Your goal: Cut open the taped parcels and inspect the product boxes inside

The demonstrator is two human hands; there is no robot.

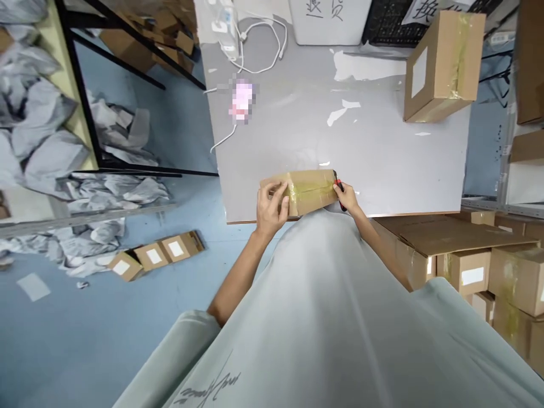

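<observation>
A small cardboard box (pixel 314 190), sealed along its top with yellowish clear tape, lies at the near edge of the grey table (pixel 272 130). My left hand (pixel 271 209) grips the box's left end with bent fingers. At its right end, my right hand (pixel 347 197) is closed around a black and red utility knife (pixel 340 188). The knife's upper end touches or nearly touches the taped right edge of the box; its blade cannot be made out.
A larger taped box (pixel 444 68) stands at the table's back right, near a black keyboard (pixel 386 25). White cables (pixel 263 42) lie at back left. Cartons (pixel 471 272) are stacked below right; three boxes (pixel 155 255) and grey parcels (pixel 46 119) are at left.
</observation>
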